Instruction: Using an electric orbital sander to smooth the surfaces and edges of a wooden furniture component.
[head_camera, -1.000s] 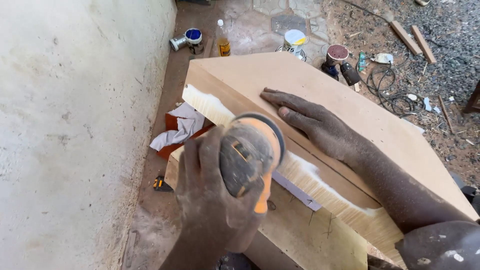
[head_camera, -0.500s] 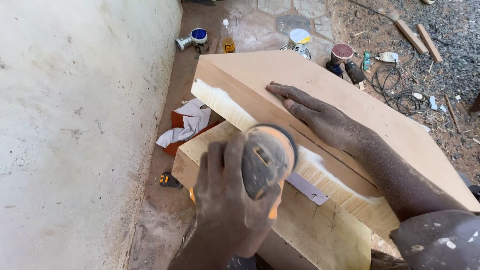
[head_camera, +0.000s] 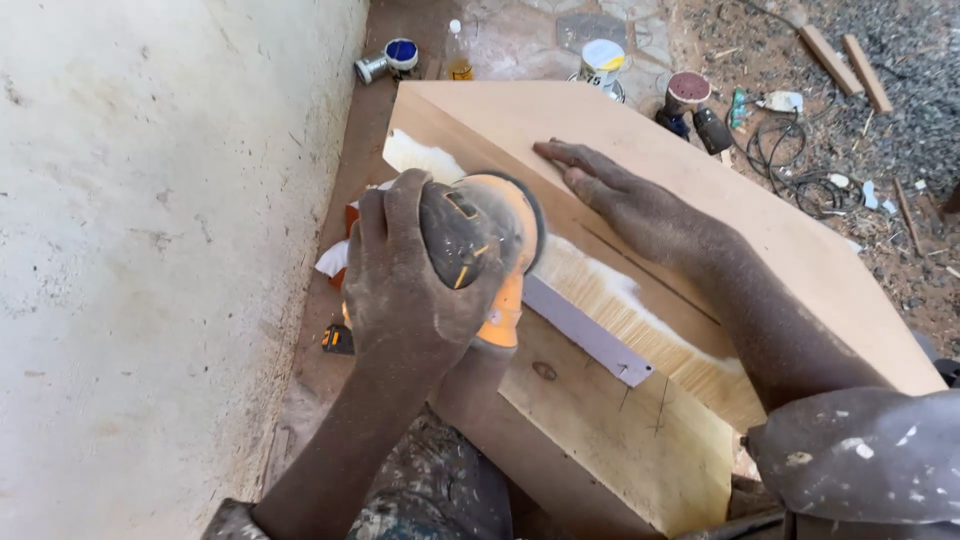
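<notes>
The left hand (head_camera: 405, 290) has its fingers wrapped tight over the top of an orange orbital sander (head_camera: 480, 245), whose pad presses on the pale, fuzzy-looking edge strip (head_camera: 610, 300) of a large plywood box (head_camera: 720, 210) lying tilted on the floor. The right hand (head_camera: 625, 200) lies flat and open, fingers spread, on the box's broad upper face just beside the sander, grasping nothing. The most likely trouble is the pad drifting right toward those spread fingers, since thumb and sander sit near each other; a skip off the narrow strip could cause that. The strip is slim, so tipping the tool may round the corner or gouge the face below it. A grey strip (head_camera: 585, 335) lies along the lower panel just beside the pad and might catch its rim. The box seems to be steadied only by the flat palm, so a hard push could shift it toward the wall (head_camera: 150, 250) on the left. Tins (head_camera: 600, 62), a second sander (head_camera: 690, 100) and a coiled cable (head_camera: 790, 160) lie far off on the ground, well apart.
</notes>
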